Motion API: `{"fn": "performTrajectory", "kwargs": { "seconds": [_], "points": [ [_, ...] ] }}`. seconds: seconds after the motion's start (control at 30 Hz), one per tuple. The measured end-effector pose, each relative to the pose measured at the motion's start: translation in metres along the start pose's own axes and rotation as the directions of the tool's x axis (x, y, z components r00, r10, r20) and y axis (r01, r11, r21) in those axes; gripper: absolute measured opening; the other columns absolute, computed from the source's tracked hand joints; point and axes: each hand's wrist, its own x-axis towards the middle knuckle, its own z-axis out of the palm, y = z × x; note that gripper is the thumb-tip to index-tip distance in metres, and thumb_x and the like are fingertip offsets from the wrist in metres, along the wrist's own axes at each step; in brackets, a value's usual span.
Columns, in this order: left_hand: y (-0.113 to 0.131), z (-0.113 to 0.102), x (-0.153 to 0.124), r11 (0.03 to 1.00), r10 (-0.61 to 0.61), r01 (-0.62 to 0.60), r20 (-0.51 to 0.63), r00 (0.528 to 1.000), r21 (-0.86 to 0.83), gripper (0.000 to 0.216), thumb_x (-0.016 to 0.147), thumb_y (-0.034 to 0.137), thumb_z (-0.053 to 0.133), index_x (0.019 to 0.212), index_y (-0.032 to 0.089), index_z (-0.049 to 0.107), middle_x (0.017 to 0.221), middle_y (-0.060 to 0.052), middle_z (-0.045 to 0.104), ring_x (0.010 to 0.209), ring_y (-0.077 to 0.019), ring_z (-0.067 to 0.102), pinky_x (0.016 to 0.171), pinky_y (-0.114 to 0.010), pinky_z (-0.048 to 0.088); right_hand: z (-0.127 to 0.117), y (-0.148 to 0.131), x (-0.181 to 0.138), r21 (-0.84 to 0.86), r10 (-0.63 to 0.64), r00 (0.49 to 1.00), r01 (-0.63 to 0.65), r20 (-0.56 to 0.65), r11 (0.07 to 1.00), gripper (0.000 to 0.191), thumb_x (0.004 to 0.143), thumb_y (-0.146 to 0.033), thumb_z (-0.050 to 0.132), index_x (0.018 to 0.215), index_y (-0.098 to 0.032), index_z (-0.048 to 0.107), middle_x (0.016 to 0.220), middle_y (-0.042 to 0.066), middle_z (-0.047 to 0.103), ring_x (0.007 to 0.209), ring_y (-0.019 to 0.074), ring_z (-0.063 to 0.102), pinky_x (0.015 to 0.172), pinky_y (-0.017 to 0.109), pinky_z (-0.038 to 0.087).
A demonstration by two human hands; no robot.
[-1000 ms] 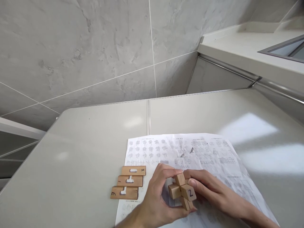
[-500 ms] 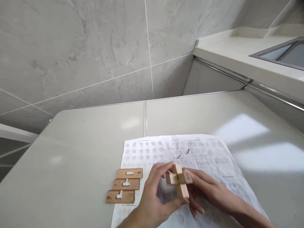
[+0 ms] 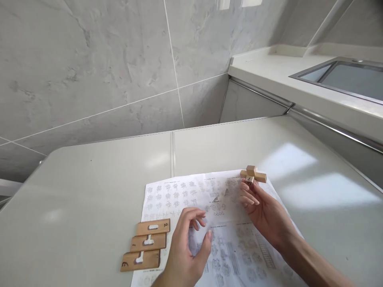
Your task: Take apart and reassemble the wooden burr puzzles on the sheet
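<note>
A cross-shaped wooden block puzzle [image 3: 251,173] is pinched in the fingers of my right hand [image 3: 265,209], near the far right edge of the printed paper. One of its bar ends, facing me, bears a dark handwritten mark. My left hand [image 3: 191,243] hovers over the paper with thumb and curled fingers apart, holding nothing. To its left, three flat wooden plates [image 3: 149,242] with cut-out slots lie overlapping in a row. They carry handwritten marks, and they rest partly on the paper's left edge and partly on the table.
A large creased sheet of paper [image 3: 214,223] with printed diagrams lies under both hands. Beneath it is a pale glossy table [image 3: 98,195] with a seam. A grey tiled wall [image 3: 104,59] stands behind, and a white counter [image 3: 260,67] with a sink sits at the upper right.
My right hand has carried the puzzle away to the far right. My left hand has let go of it and stays lower down with its fingers apart. The camera view has shifted a little.
</note>
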Motion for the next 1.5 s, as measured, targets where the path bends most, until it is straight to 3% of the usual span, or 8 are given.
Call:
{"fn": "performTrajectory", "kwargs": {
  "seconds": [0.27,0.43,0.63,0.83,1.0,1.13,1.33,1.5],
  "points": [
    [0.003,-0.001,0.001,0.999,0.026,-0.028,0.044,0.999,0.041,0.025,0.106,0.022,0.061,0.127,0.035,0.061,0.113,-0.005,0.065,0.095,-0.0203,0.064,0.088,-0.035,0.057,-0.005,0.0,0.005,-0.016,-0.081,0.995,0.08,-0.064,0.997,0.008,0.1,-0.029,0.081,0.099,-0.022,0.077,0.085,-0.001,0.057,0.059,0.0094,0.041,0.053,0.017,0.058],
    [0.006,-0.002,0.001,0.997,0.031,-0.035,0.052,0.998,0.062,0.025,0.105,0.02,0.062,0.126,0.034,0.062,0.113,-0.004,0.067,0.095,-0.0193,0.065,0.087,-0.033,0.057,-0.002,0.008,0.001,-0.106,-0.106,0.992,0.097,-0.076,0.99,0.021,0.099,-0.045,0.081,0.101,-0.024,0.076,0.083,-0.001,0.057,0.059,0.0102,0.042,0.053,0.021,0.055],
    [0.007,-0.002,0.002,0.998,0.025,-0.031,0.094,0.995,0.062,0.018,0.107,0.022,0.059,0.12,0.032,0.064,0.114,-0.005,0.067,0.096,-0.0193,0.065,0.088,-0.033,0.057,0.008,0.023,-0.02,-0.345,-0.043,0.991,0.085,0.126,0.935,0.033,0.099,-0.05,0.078,0.086,-0.022,0.067,0.071,-0.004,0.052,0.054,0.0099,0.037,0.051,0.024,0.046],
    [0.011,-0.001,0.0,0.993,0.041,-0.059,0.172,0.984,0.099,0.01,0.108,0.021,0.055,0.108,0.027,0.063,0.104,-0.004,0.07,0.096,-0.0199,0.068,0.086,-0.033,0.058,0.004,0.031,-0.028,-0.629,-0.011,0.953,0.209,0.303,0.749,0.047,0.106,-0.066,0.064,0.087,-0.023,0.062,0.065,-0.005,0.051,0.054,0.0127,0.043,0.053,0.027,0.04],
    [0.022,-0.005,-0.009,0.935,0.201,-0.28,0.325,0.924,0.217,0.016,0.102,0.011,0.063,0.11,0.025,0.063,0.103,-0.003,0.074,0.098,-0.021,0.071,0.092,-0.036,0.059,0.002,0.033,-0.027,-0.727,0.007,0.93,0.283,0.367,0.625,0.054,0.108,-0.07,0.055,0.081,-0.024,0.054,0.063,-0.005,0.05,0.054,0.0139,0.043,0.056,0.029,0.038],
    [0.022,-0.032,-0.023,0.809,0.338,-0.486,0.415,0.845,0.329,0.025,0.103,0.013,0.068,0.124,0.024,0.063,0.113,-0.006,0.077,0.108,-0.0246,0.072,0.095,-0.038,0.062,0.001,0.034,-0.028,-0.754,0.012,0.923,0.306,0.384,0.581,0.06,0.106,-0.075,0.052,0.074,-0.025,0.047,0.063,-0.005,0.048,0.055,0.0149,0.043,0.057,0.03,0.038],
    [-0.007,-0.119,-0.049,0.7,0.211,-0.263,0.16,0.964,0.664,0.061,0.099,0.04,0.08,0.154,0.036,0.055,0.148,-0.01,0.069,0.135,-0.035,0.067,0.107,-0.05,0.064,0.005,0.034,-0.032,-0.784,0.025,0.919,0.321,0.393,0.531,0.062,0.105,-0.079,0.049,0.073,-0.026,0.047,0.064,-0.003,0.049,0.055,0.0162,0.046,0.056,0.031,0.039],
    [-0.026,-0.17,-0.064,0.632,0.082,-0.149,0.126,0.989,0.76,0.092,0.088,0.046,0.088,0.167,0.042,0.041,0.163,-0.007,0.059,0.147,-0.0419,0.059,0.112,-0.057,0.062,0.006,0.035,-0.034,-0.794,0.016,0.903,0.369,0.429,0.484,0.06,0.107,-0.075,0.046,0.072,-0.026,0.047,0.062,-0.003,0.048,0.055,0.0164,0.044,0.055,0.031,0.037]
  ]
}}
